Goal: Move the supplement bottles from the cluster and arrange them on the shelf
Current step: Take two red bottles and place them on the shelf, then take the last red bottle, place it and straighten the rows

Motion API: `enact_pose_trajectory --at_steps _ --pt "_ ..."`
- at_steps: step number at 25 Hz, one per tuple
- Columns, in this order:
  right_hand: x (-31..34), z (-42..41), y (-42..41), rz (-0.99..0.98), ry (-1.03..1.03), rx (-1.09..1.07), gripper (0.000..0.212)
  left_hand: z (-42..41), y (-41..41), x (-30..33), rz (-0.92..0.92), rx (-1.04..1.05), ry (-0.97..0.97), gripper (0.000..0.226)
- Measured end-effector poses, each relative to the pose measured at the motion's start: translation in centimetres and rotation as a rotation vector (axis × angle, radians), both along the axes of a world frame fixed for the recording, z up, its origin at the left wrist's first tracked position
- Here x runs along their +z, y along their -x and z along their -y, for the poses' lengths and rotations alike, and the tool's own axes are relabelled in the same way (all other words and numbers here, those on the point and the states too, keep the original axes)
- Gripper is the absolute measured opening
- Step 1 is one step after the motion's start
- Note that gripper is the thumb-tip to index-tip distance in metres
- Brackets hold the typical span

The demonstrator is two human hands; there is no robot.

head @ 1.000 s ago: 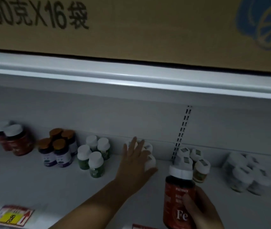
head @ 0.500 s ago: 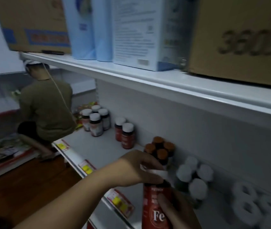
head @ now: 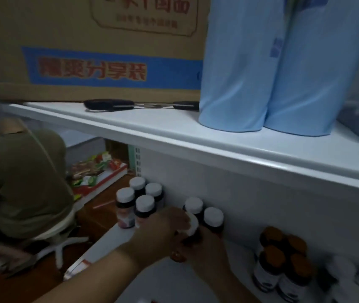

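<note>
White shelf point(head: 152, 278), dim aisle. Both your hands, left hand point(head: 163, 228) and right hand point(head: 204, 250), curl round the white-capped bottle point(head: 192, 226) beside two matching bottles point(head: 203, 212). Looks rigid, slick, top-heavy: I'd grip the body, not the cap

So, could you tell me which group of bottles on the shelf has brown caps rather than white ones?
The brown-capped bottles right of both hands; every other group has white caps.

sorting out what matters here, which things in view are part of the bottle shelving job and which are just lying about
Part of the job:
- white-capped bottle held by left hand and right hand
- two white-capped bottles behind it
- group of four bottles
- brown-capped bottles
- shelf

Lying about:
- cardboard box
- blue packs
- scissors
- crouching person
</note>
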State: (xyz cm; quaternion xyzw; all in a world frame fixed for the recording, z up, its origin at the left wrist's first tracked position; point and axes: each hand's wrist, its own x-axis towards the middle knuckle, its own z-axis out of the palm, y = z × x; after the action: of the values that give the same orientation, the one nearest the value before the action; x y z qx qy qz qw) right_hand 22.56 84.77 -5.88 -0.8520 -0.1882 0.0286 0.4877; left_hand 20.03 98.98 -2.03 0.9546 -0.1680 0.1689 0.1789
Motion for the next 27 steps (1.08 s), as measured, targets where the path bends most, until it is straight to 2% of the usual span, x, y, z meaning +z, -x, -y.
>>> enact_pose_trajectory --at_steps 3,4,6,7,8,12,14,16,17,18,19,20,24,25,27 --pt "-1.4 -0.8 -0.3 -0.004 -0.086 -0.063 0.045 -0.7 -2.2 -1.7 0.005 0.018 -0.08 0.014" --pt "-1.8 -0.3 0.2 -0.023 -0.041 -0.083 0.062 -0.6 -2.3 -2.0 -0.014 0.034 -0.046 0.015" --pt "-2.3 1.6 1.8 -0.04 0.096 -0.122 0.106 -0.6 -2.2 -1.9 -0.105 0.087 0.008 0.023" --pt "-2.3 2.7 2.7 -0.039 0.152 -0.12 0.118 -0.4 -2.0 -1.7 -0.135 0.114 -0.008 0.033" --pt "-1.7 4.1 3.7 -0.024 0.212 -0.105 0.121 -0.2 -1.8 -1.4 -0.115 0.121 -0.039 0.045" --pt "1.3 9.9 7.6 0.092 0.469 -0.039 0.078 5.0 -1.1 0.5 -0.102 0.069 -0.311 0.07" --pt "1.5 14.4 9.9 0.304 0.649 -0.145 0.075 10.5 0.1 1.8 -0.114 -0.009 -0.357 0.085" --pt "2.7 19.9 14.1 0.247 0.75 -0.25 0.081 17.9 2.0 2.5 -0.154 -0.148 -0.315 0.103" --pt "3.1 23.1 16.1 0.215 0.73 -0.263 0.082 21.9 3.4 2.8 -0.158 -0.206 -0.292 0.109" --pt "3.0 26.2 17.8 0.322 0.682 -0.344 0.081 25.9 4.9 3.3 -0.174 -0.254 -0.279 0.11" --pt "3.2 29.7 20.2 0.284 0.634 -0.343 0.081 30.2 6.5 3.8 -0.197 -0.305 -0.274 0.107" --pt "3.4 32.8 22.3 0.228 0.569 -0.383 0.08 34.0 7.8 4.0 -0.22 -0.357 -0.281 0.099" --pt "3.5 45.1 30.9 0.14 0.527 -0.63 0.079 49.6 13.9 3.5 -0.166 -0.58 -0.249 0.074" --pt "3.5 47.5 32.8 0.128 0.533 -0.672 0.079 52.7 15.5 3.2 -0.163 -0.642 -0.224 0.075" --pt "3.4 52.8 36.3 0.084 0.553 -0.768 0.077 59.0 18.5 2.8 -0.156 -0.778 -0.18 0.104"
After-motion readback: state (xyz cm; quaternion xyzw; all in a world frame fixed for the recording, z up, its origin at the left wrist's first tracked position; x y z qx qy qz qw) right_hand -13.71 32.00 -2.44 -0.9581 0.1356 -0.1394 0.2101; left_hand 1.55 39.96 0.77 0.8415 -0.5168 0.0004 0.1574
